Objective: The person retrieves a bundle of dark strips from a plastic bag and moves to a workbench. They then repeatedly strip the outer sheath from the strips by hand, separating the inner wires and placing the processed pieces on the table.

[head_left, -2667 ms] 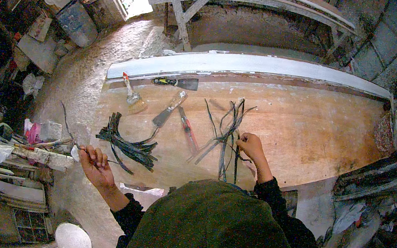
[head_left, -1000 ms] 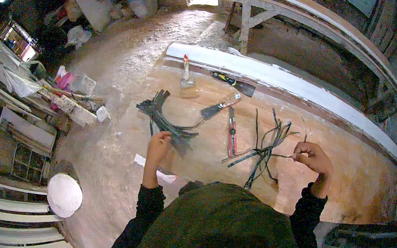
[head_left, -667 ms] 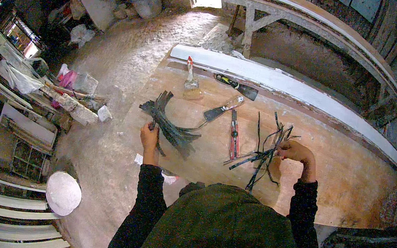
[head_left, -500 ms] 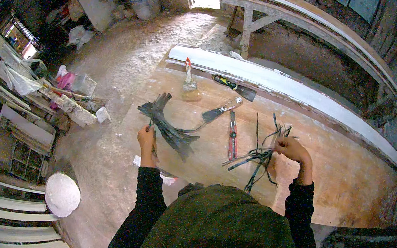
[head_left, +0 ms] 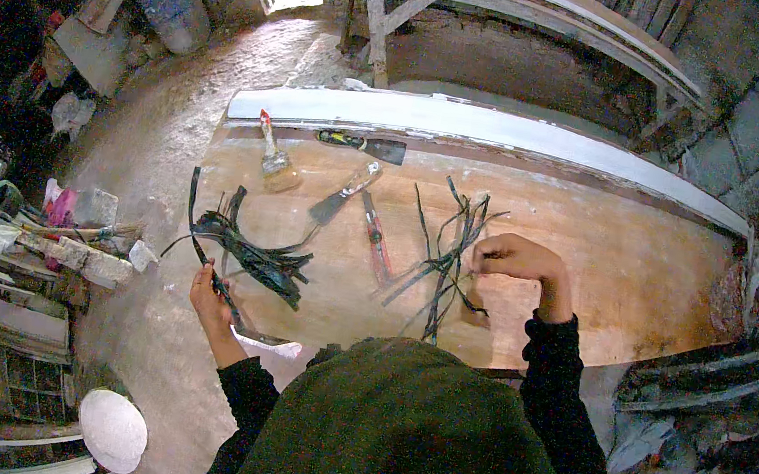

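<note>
My left hand (head_left: 213,300) is closed round a long black strip (head_left: 195,246) at the left edge of a plywood board (head_left: 611,229). The strip sticks up past my fingers, and its lower end hangs below them. Just beyond that hand lies a thick bundle of black strips (head_left: 257,255), fanned out to the right. My right hand (head_left: 519,258) is bent over the board with its fingertips pinched together, beside a looser, tangled heap of black strips (head_left: 446,263). Whether a strip is caught between those fingertips I cannot make out.
Between the two heaps lie a red utility knife (head_left: 373,231) and a putty knife (head_left: 341,198). Farther back are a paintbrush (head_left: 274,161) and a dark-bladed scraper (head_left: 372,148). A long white-coated plank (head_left: 471,126) runs along the far edge. A round white lid-like thing (head_left: 112,430) is at lower left.
The view has turned, shifting the scene leftward. A long strip in my left hand now stands apart from the left bundle. My right hand's fingertips remain beside the loose heap.
</note>
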A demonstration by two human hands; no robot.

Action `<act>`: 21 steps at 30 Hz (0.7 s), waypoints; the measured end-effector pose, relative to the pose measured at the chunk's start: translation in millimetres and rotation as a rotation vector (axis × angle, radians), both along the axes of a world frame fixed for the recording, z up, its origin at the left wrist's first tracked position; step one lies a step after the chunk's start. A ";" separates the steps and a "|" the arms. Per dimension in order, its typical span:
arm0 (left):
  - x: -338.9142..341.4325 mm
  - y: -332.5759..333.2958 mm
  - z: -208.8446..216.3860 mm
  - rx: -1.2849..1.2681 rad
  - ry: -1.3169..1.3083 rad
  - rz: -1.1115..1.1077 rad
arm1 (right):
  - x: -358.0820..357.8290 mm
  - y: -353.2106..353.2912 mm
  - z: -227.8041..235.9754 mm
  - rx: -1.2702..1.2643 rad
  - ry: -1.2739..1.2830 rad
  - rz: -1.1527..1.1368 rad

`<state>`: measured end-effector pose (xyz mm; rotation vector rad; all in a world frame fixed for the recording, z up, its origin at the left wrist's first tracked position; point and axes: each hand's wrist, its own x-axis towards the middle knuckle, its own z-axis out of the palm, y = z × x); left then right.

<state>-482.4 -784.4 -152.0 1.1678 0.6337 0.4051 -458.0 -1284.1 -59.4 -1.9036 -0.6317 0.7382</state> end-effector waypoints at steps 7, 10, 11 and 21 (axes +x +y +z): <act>6.9 -19.3 23.5 -0.061 0.007 -0.204 | 44.8 17.4 -76.2 -0.769 -0.322 -0.072; 7.7 -17.1 12.2 0.299 0.069 -0.275 | 50.6 32.4 -71.2 -0.867 -0.397 -0.252; 8.1 -17.7 7.5 0.388 0.071 -0.228 | 50.4 34.2 -69.1 -0.871 -0.411 -0.334; 3.5 -49.6 38.8 0.301 -0.019 -0.038 | 9.3 58.2 -29.0 -0.584 -0.360 -0.547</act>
